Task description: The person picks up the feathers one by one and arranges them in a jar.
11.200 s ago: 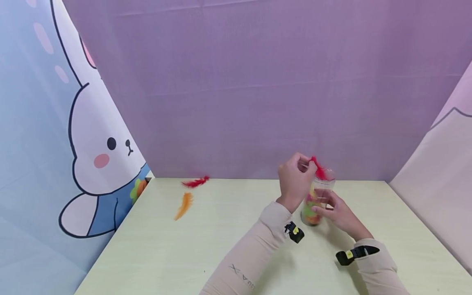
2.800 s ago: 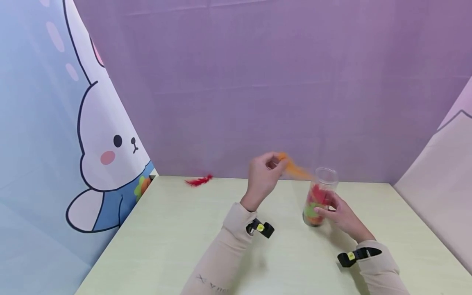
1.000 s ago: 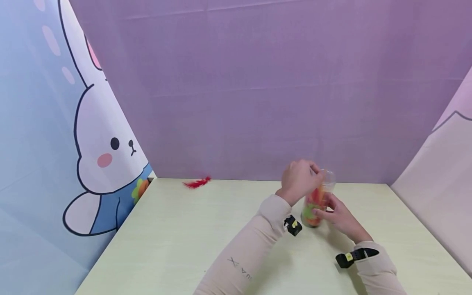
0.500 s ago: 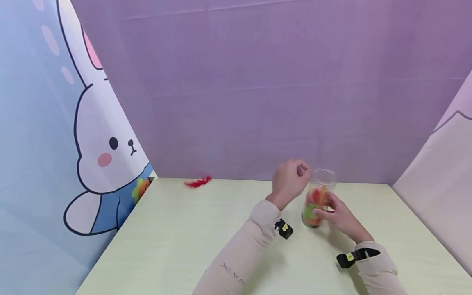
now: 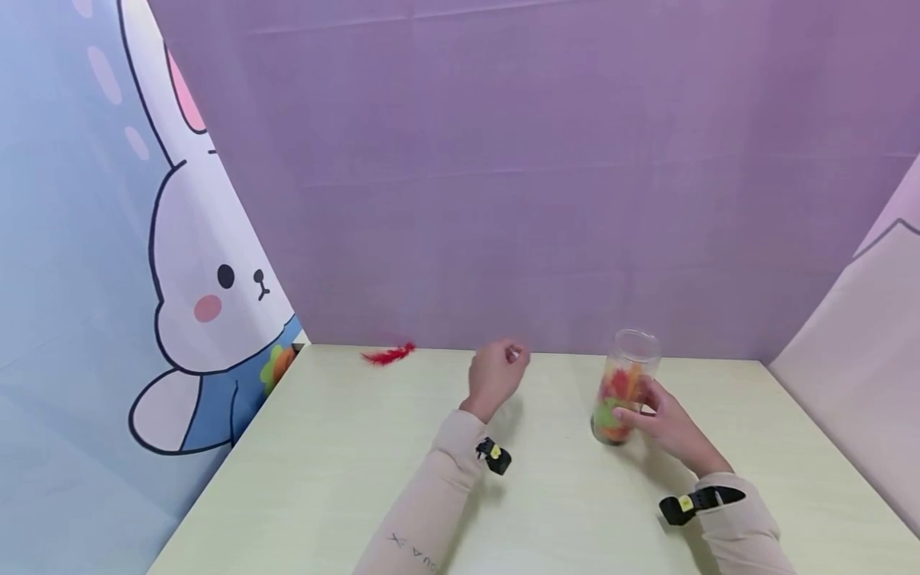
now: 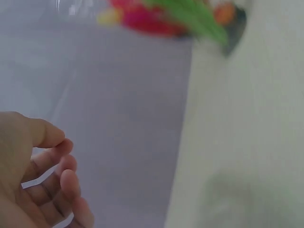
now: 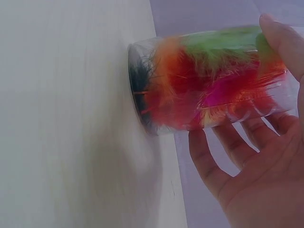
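Note:
A clear jar [image 5: 636,351] with colourful feathers inside stands upright on the right of the table. My right hand [image 5: 672,427] grips its side; in the right wrist view the thumb lies on one side of the jar [image 7: 209,80] and the fingers [image 7: 204,156] round the other. Red, orange, green, pink and dark feathers show through the wall. My left hand [image 5: 496,374] is above the table left of the jar, holding nothing, its fingers loosely curled [image 6: 71,183] with the thumb near the index tip. One red feather [image 5: 389,354] lies at the table's back edge, left of my left hand.
The pale table [image 5: 345,471] ends at a purple cloth backdrop [image 5: 460,176]. On the left hangs a blue cloth with a printed rabbit [image 5: 208,255], and a pale cloth [image 5: 862,359] borders the right side. Both wrists wear a black camera strap.
The orange feather that lay on the table was carried by the left hand into the jar and released. The left hand has since moved left, away from the rim. The right hand stays on the jar.

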Demonstrator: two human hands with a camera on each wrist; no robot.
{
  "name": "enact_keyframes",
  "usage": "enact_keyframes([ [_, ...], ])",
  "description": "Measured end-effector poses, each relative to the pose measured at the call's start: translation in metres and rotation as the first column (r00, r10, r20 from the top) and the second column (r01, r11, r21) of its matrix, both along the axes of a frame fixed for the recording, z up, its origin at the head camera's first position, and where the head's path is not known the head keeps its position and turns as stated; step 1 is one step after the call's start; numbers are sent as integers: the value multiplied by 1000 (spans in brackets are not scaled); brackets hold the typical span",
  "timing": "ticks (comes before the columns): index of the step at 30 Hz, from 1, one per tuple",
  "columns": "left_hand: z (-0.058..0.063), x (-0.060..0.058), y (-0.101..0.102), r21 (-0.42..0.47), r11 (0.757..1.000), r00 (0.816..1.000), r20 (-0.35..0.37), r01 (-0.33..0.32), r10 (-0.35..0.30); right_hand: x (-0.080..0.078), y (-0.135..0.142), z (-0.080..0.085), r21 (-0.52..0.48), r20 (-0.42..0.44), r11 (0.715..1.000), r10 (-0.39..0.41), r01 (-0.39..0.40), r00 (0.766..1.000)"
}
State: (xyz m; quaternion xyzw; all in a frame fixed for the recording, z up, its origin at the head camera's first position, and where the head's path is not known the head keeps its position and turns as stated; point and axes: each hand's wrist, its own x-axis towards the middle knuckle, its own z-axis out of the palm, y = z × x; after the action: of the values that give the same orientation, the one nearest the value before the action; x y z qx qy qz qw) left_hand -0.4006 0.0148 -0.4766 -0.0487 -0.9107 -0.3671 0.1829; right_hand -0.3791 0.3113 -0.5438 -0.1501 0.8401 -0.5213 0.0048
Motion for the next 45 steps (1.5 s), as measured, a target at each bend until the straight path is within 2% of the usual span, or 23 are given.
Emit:
enact_keyframes([
  [4,-13,-5,-30,-35,998,994,90,-52,55,1,2,0,0,1,1000,-2,2,1000],
  [8,-23,-7,-58,-80,991,979,164,-108,120,2,2,1,-1,6,1000,-6,6,1000],
  [13,-31,-9,-87,-121,977,958,207,-176,198,2,4,0,2,10,1000,-7,7,1000],
  [17,-34,-13,-104,-161,965,942,235,-207,241,2,5,0,5,8,1000,-10,10,1000],
  [21,-38,-18,-121,-189,954,932,236,-235,276,3,5,1,-2,13,1000,-10,10,1000],
  [27,-40,-25,-149,-218,941,931,202,-260,304,5,4,3,-34,21,999,5,-5,1000],
  [35,-50,-45,-181,-241,922,919,184,-301,348,7,3,1,-42,16,999,2,-2,1000],
  [40,-53,-52,-191,-231,920,910,198,-317,363,6,3,0,-43,17,999,0,0,1000],
  [45,-48,-55,-192,-223,923,893,261,-313,366,6,1,0,-55,13,998,9,-8,1000],
])
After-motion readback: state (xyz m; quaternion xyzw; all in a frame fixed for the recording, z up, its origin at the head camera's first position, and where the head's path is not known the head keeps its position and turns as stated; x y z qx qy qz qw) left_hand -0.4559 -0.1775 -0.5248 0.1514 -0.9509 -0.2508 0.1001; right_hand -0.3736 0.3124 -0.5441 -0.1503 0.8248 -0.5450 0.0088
